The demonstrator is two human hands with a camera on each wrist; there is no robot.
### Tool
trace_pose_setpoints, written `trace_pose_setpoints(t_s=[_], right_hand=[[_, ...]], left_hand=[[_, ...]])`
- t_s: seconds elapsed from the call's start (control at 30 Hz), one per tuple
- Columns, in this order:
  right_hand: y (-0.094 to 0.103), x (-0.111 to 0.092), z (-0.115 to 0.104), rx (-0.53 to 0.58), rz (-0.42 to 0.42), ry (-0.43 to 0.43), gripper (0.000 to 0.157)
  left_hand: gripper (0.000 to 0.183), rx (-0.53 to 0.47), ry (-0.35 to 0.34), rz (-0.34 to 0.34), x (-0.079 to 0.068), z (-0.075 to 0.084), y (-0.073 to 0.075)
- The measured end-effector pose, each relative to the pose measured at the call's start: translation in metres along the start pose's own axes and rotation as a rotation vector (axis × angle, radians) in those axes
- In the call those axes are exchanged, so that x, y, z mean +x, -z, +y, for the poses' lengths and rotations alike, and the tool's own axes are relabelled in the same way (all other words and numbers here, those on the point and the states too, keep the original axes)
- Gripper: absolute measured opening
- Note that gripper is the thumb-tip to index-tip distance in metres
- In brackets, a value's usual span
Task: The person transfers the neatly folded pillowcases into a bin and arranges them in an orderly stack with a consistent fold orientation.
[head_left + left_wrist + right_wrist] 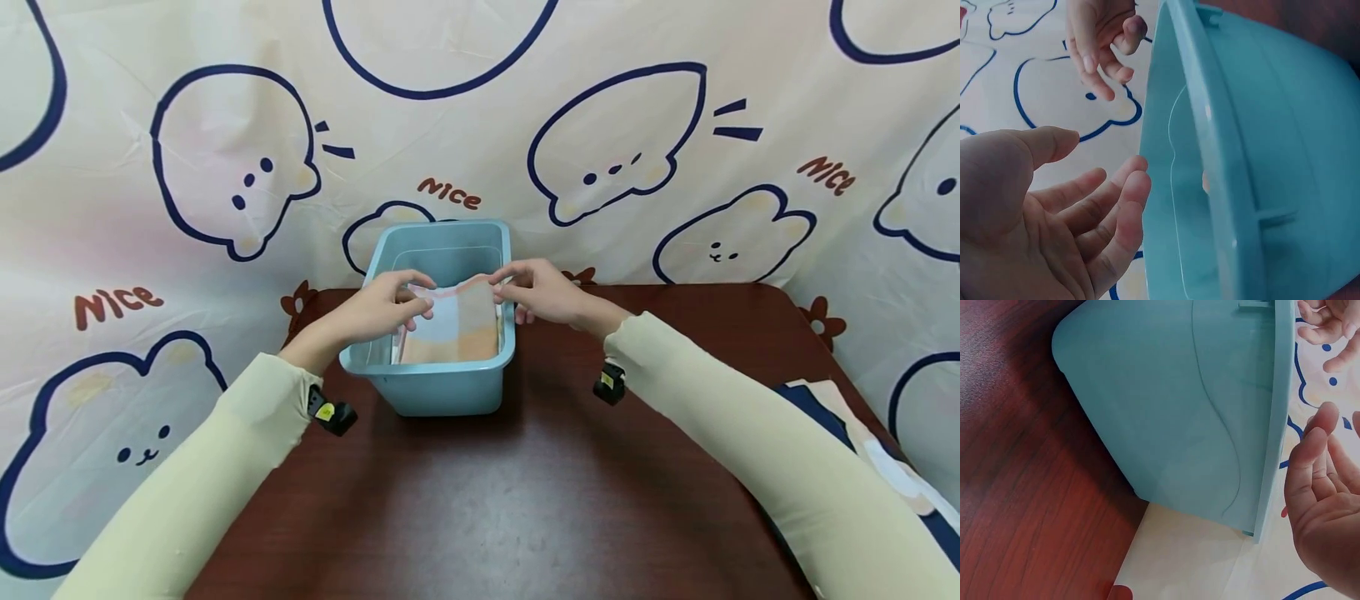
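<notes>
A light blue plastic bin [450, 392] stands on the table against the back. Inside it lies a folded cloth [450, 321] with blue, grey and orange blocks and a pinkish top edge. My left hand [386, 307] hovers over the bin's left side, fingers loosely bent and apart from the thumb. Over the right rim is my right hand [542, 290], its fingertips overlapping the cloth's upper right corner in the head view. Both wrist views show the left hand [1072, 212] and right hand [1329, 500] holding nothing, beside the bin's rim. The bin's wall hides most of the cloth there.
The dark brown table [600, 483] reaches toward me. A navy, white and beige fabric [862, 442] lies along its right edge, partly behind my right sleeve. Behind the bin hangs a backdrop [465, 158] printed with cartoon bears.
</notes>
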State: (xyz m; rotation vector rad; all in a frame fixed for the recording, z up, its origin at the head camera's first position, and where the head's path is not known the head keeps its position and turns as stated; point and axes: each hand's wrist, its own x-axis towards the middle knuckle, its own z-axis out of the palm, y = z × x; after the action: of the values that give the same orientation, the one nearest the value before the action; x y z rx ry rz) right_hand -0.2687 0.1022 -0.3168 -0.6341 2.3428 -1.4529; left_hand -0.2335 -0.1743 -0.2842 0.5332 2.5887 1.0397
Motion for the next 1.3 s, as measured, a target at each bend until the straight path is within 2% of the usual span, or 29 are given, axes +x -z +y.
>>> trace_pose_setpoints(t_s=[0.2, 0.43, 0.87, 1.3], right_hand=[[0.001, -0.009, 0.004, 0.016, -0.003, 0.012, 0.031], [0.005, -0.020, 0.008, 0.031, 0.004, 0.032, 0.030], [0.014, -0.036, 0.014, 0.008, 0.007, 0.044, 0.030], [0.021, -0.054, 0.025, -0.018, 0.005, 0.064, 0.026]], left_hand=[[0.037, 0.013, 0.007, 0.001, -0.005, -0.001, -0.011], [0.035, -0.030, -0.025, 0.007, -0.010, 0.000, -0.021], [0.035, -0.078, -0.060, -0.027, -0.021, 0.015, -0.036], [0.037, -0.168, -0.111, -0.044, -0.025, 0.025, -0.052]])
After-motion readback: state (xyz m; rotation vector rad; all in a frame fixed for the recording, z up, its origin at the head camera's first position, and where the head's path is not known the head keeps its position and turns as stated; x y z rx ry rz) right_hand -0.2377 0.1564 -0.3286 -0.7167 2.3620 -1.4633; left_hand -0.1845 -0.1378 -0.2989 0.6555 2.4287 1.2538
